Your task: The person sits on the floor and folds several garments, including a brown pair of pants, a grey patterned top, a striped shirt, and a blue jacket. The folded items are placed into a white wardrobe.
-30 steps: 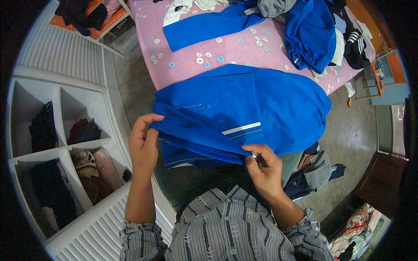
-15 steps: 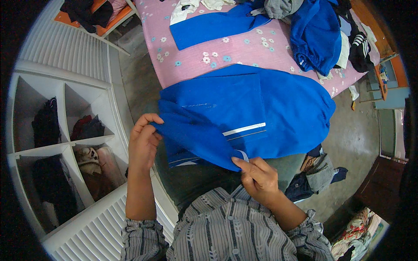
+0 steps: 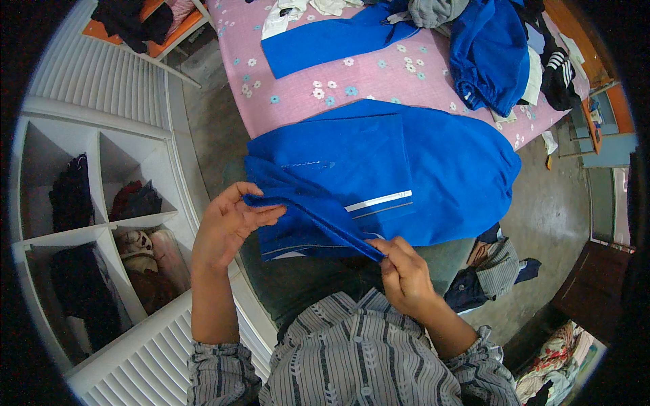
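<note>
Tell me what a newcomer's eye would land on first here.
The big blue garment with a white stripe, spread mid-frame over the edge of the pink flowered bed. The left hand and right hand pinch its near folded edge. Left of them, white cubby shelves hold dark clothes.

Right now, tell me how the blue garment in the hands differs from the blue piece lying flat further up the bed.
The held blue garment is gripped along its near edge by the left hand and right hand; the far blue piece lies untouched. The held one shows a white stripe and is broader; the far one looks plain and narrow. Both are bright blue and partly on the pink floral bedsheet.
</note>
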Available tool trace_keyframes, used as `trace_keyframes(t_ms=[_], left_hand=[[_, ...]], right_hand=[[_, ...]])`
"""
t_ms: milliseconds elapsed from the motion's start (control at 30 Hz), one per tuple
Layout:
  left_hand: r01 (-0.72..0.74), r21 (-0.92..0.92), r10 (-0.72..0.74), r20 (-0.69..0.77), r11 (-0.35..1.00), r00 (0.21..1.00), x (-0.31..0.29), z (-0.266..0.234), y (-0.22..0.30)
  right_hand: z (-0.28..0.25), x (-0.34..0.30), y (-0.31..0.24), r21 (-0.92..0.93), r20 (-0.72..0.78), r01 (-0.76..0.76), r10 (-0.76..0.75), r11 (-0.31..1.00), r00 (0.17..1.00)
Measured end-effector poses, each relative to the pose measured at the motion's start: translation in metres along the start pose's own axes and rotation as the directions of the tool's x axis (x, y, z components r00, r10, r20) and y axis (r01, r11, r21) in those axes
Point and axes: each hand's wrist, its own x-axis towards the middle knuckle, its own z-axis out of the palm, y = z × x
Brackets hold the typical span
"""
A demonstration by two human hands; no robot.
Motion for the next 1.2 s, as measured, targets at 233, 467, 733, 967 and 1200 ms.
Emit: trace_keyframes(t_ms=[233,467,733,967,1200], left_hand=[[-0.006,0.374,0.050,-0.108,0.927,0.993,0.005,0.021,0.004],[-0.014,0.611,0.168,-0.195,0.791,0.966,0.008,0.021,0.003],[-0.281,0.491,0.405,-0.165,0.825,0.900,0.021,0.023,-0.012],[-0.250,0.409,0.379,-0.273,0.878,0.884,0.025,0.035,-0.012],[-0.209,0.414,0.353,-0.310,0.886,0.883,0.027,0.033,-0.013]], right_hand=[[0.003,-0.001,-0.001,-0.053,-0.081,-0.166,0.162,0.985,0.984],[-0.005,-0.001,0.012,0.072,-0.132,-0.122,0.131,0.990,0.983],[0.000,-0.004,0.015,0.511,-0.056,-0.306,0.386,0.803,0.921],[0.002,-0.003,0.013,0.611,-0.016,-0.326,0.422,0.722,0.906],[0.001,-0.006,0.014,0.626,0.042,-0.382,0.460,0.680,0.887]])
